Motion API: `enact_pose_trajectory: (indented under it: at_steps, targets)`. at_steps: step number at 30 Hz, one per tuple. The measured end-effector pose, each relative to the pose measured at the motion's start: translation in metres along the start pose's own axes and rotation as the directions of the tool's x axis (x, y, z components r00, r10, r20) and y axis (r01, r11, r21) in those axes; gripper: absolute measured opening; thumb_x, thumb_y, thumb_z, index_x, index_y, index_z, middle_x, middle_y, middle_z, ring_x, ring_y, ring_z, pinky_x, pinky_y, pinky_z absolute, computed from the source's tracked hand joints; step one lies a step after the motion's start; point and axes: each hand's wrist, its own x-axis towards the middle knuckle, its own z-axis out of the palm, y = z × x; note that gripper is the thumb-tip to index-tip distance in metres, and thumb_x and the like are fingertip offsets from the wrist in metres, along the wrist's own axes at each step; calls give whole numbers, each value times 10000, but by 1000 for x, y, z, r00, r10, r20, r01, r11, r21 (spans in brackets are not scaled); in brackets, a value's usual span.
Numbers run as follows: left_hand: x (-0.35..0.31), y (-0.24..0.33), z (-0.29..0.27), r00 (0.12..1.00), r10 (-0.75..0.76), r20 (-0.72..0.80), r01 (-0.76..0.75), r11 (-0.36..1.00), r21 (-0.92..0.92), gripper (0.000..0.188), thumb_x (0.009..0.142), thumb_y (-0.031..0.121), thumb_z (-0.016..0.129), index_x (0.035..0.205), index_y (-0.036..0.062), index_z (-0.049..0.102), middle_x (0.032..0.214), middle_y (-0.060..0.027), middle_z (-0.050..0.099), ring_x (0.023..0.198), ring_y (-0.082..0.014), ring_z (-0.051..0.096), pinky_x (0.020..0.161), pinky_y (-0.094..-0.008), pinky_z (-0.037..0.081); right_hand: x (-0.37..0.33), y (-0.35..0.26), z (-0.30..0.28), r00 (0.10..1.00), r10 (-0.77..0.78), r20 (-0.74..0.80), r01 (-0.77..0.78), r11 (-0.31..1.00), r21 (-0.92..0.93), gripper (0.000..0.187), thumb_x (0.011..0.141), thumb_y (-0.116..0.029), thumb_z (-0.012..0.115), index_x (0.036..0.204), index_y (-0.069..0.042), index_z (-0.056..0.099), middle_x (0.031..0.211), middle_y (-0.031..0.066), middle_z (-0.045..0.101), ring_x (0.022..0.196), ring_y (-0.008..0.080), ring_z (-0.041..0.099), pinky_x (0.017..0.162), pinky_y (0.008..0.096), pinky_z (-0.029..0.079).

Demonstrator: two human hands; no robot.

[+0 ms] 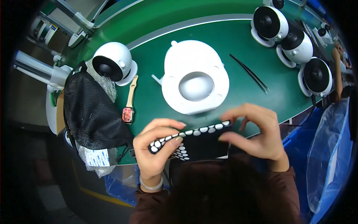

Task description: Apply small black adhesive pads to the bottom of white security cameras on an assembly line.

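Observation:
My left hand grips a black sheet of round white stick-on pads, thumb on the near face and fingers behind. The sheet is bent along its far edge, where a row of pads runs; more pads show by my left thumb. At the sheet's right end my right hand is slightly blurred, its thumb and index finger apart with the corner between them. Whether its fingertips press on the sheet I cannot tell. Beyond lies a white rounded housing with a large round recess, bottom facing up.
Black tweezers lie right of the housing. A white device with a black front, a watch and a black mesh bag are at the left. Several similar devices stand at the right, above a blue bin with a plastic liner.

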Motion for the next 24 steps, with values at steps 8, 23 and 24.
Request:
enact_pose_trajectory:
  at_steps: [8, 23, 24]
  targets:
    - [3, 18, 20, 923, 327, 203, -373, 631, 680, 340, 561, 85, 727, 882, 47, 624, 689, -31, 566, 624, -179, 526, 581, -294, 377, -11, 9, 8, 1000, 7, -21, -5, 997, 79, 117, 676, -45, 681, 713, 7, 583, 629, 89, 573, 518, 161, 553, 474, 244, 420]
    - [2, 13, 18, 990, 37, 139, -75, 957, 279, 125, 609, -38, 667, 721, -29, 611, 546, -75, 508, 459, -142, 455, 438, -236, 315, -4, -3, 1, 961, -270, 56, 272, 893, -358, 175, 563, 1, 684, 705, -48, 594, 683, 51, 579, 606, 200, 558, 517, 262, 427]
    - [2, 13, 18, 991, 17, 132, -49, 969, 244, 118, 621, -43, 663, 725, -36, 609, 556, -77, 520, 471, -130, 466, 444, -230, 322, -5, -4, 2, 961, -270, 59, 273, 893, -357, 175, 563, 1, 684, 705, -48, 594, 683, 51, 579, 606, 200, 558, 517, 262, 427]
